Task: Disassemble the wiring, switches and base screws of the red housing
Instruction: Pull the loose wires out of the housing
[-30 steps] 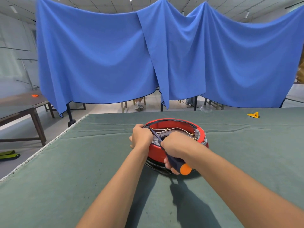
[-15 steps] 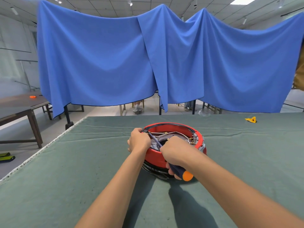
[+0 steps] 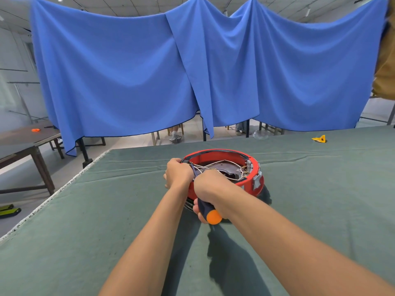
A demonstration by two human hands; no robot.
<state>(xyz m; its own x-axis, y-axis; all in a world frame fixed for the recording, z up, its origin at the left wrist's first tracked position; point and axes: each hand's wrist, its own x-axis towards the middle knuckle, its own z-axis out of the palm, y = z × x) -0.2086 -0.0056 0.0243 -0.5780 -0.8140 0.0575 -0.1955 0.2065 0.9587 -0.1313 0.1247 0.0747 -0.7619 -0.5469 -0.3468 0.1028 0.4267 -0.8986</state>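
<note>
At the far left we saw a dark wooden side table (image 3: 25, 142) with a small orange item (image 3: 35, 130) on it, and two green-and-black objects (image 3: 9, 211) on the floor below. A blue cloth (image 3: 132, 77) hung across the whole background. Nearer us, a green cloth-covered table (image 3: 85, 221) filled the lower part of the view, and the red housing (image 3: 249, 180) sat on it near the middle, a round open shell with a dark rim band, thin pale wiring (image 3: 213, 164) strung across a dark inner plate, a cluster of small terminals (image 3: 245, 168) at the right inner wall and a grey switch (image 3: 257, 181) set in the outer right side. Dark ribs showed under its near edge, and it looked slightly tilted, though we could not be sure. Our left hand (image 3: 177, 174) came in from below with the forearm straight, its fingers curled closed over the housing's left rim. Just beside it, our right hand (image 3: 210, 184) was wrapped in a full fist around the dark handle of a screwdriver (image 3: 208, 210), the orange butt end pointing back toward us and the shaft angling up and left into the housing near the left hand; where the tip met the parts was hidden from us. Far to the right, well apart from the housing, a small yellow piece (image 3: 319, 138) lay on the table.
</note>
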